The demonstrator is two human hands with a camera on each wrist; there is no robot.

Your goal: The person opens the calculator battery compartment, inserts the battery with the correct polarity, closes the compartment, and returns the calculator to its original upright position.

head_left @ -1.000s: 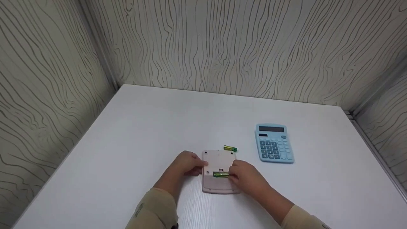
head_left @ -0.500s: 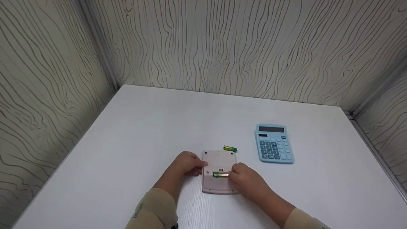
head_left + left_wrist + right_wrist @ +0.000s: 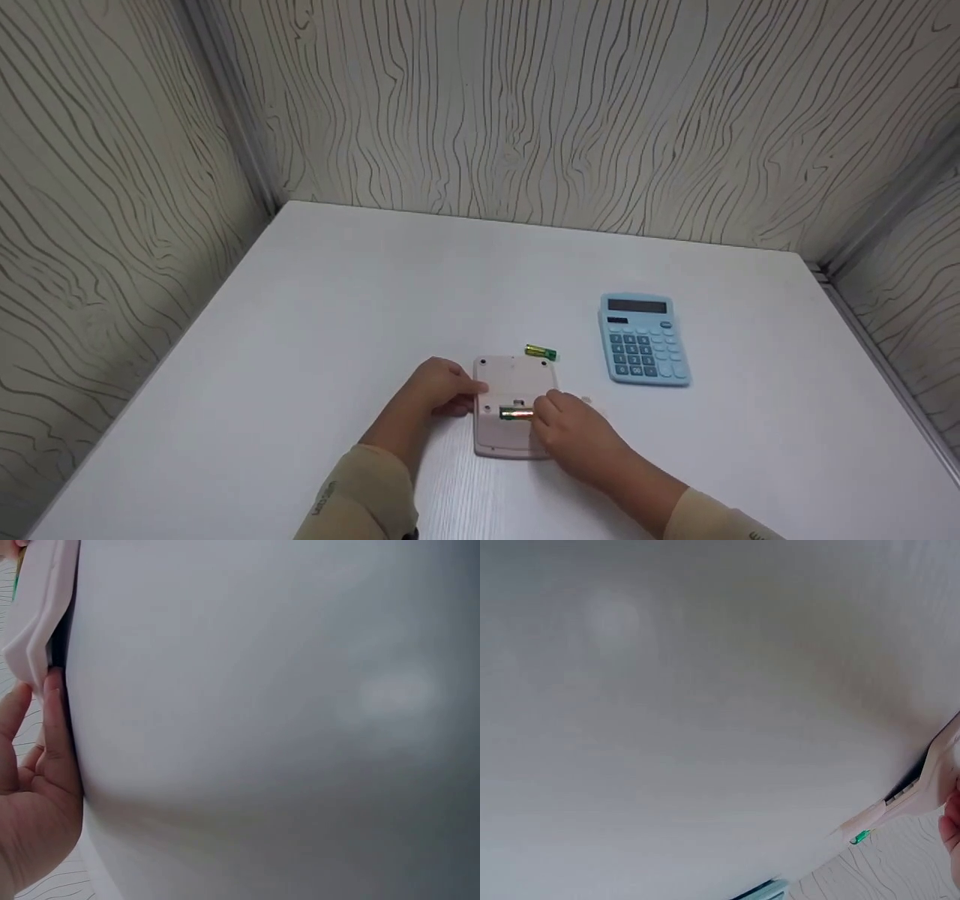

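Observation:
A pale pink calculator (image 3: pixel 514 379) lies face down in the head view, its battery slot uncovered. My left hand (image 3: pixel 448 386) grips its left edge, thumb on the back; the left wrist view shows fingers (image 3: pixel 54 716) under the calculator's corner (image 3: pixel 34 637). With its fingertips, my right hand (image 3: pixel 577 435) pinches the right end of a green and gold battery (image 3: pixel 516 413) at the slot. Those fingertips hide that end, so how far it sits in the slot I cannot tell. A second battery (image 3: pixel 541 352) lies just beyond the calculator's top edge.
A light blue calculator (image 3: pixel 644 341) lies face up to the right on the white table (image 3: pixel 360 285). Beside my right hand is a small pale piece (image 3: pixel 586 400), faint against the table. Wood-patterned walls (image 3: pixel 510 112) stand around the table.
My right hand has shifted slightly left and down along the battery, and the small pale piece beside it now shows. My left hand stays on the pink calculator's edge.

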